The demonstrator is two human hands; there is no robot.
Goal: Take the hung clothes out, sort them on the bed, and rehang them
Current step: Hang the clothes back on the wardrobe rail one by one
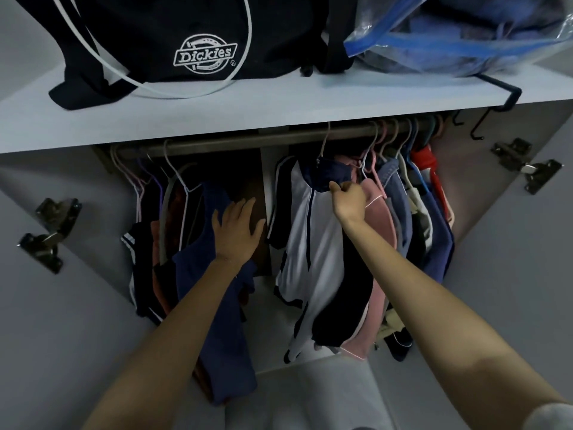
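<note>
- Hung clothes [403,212] crowd the right end of the wardrobe rail [248,140]; fewer hang at its left end.
- Right hand [348,201] pinches the navy collar of a white jacket [300,231] mid-rail.
- Left hand [237,228], fingers spread, presses a navy garment [214,305].
- Shelf [217,119] above: black bag [186,32] left, clear bag [465,32] of blue fabric right.

white jacket [294,237] with dark stripes hung mid rail [248,140] | blue top [226,321] hung to its left | pink top [383,221] touched its right side
</note>
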